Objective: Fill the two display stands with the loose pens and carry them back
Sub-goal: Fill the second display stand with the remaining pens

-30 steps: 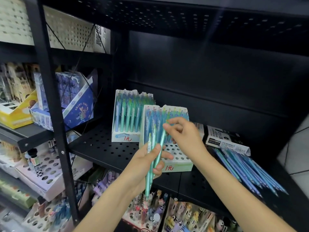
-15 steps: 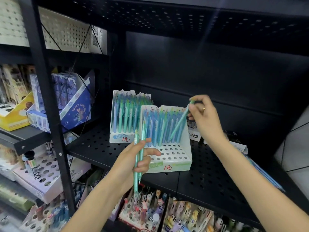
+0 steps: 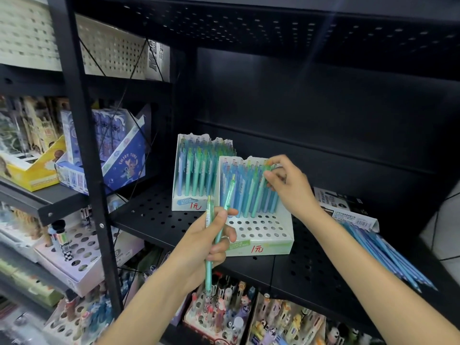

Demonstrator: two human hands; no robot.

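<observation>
Teal pens (image 3: 217, 229) gripped in left hand (image 3: 207, 247), right hand (image 3: 286, 184) pinching pen (green-topped) (image 3: 259, 192) in front stand (image 3: 261, 232)

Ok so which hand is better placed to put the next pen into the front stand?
Probably the right hand: it is already at the pen tops in the front stand, above its free holes. The left hand grips two spare pens and can feed one across.
</observation>
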